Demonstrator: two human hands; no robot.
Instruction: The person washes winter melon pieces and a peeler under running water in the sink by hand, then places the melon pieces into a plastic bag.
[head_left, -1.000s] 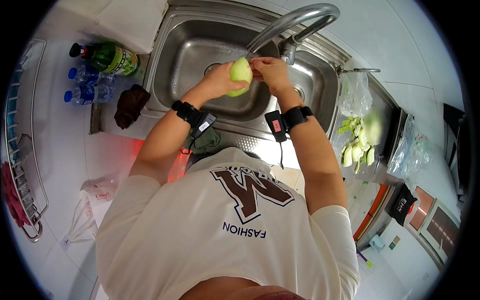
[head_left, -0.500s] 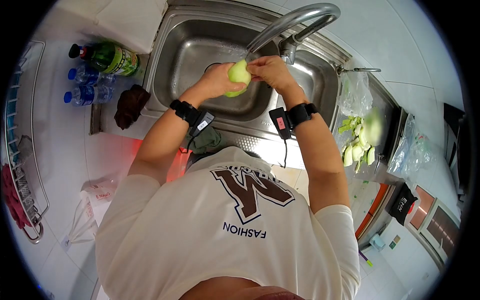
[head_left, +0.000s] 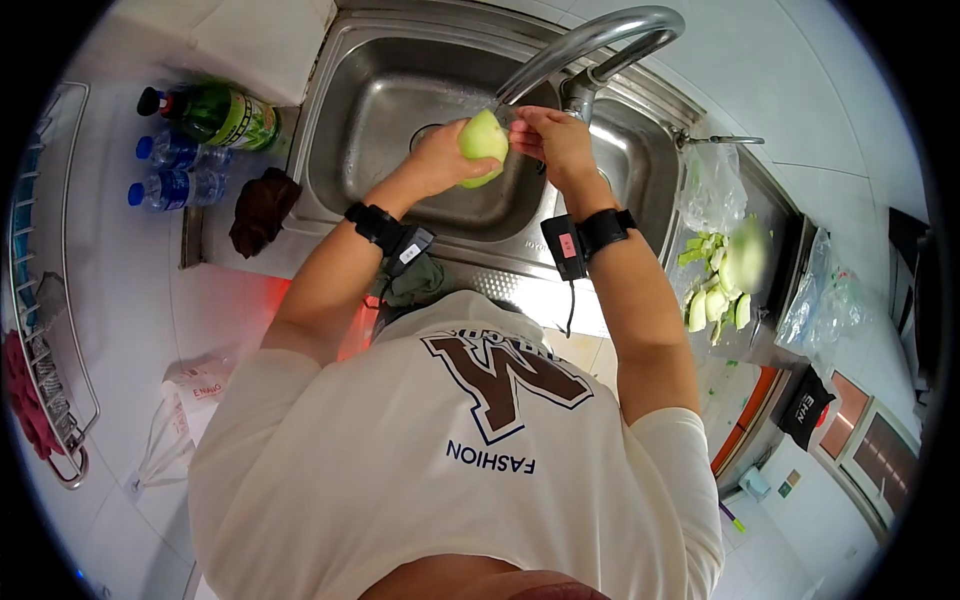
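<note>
**Over the sink [head_left: 385,100], pale green vegetable [head_left: 483,140] in left hand [head_left: 437,158]**

Above the large basin, pale green vegetable: probably medium in weight, firm, slippery if wet, easy to bruise. Best to hold around the wide middle, without hard squeezing. Left hand: fingers curled around its side, clamped on it. Right hand [head_left: 560,145]: beside it, not touching; slightly drawn back since the earlier frame, from very near the skin. Right fingers partly spread; impossible to tell if pinching something small.
</note>
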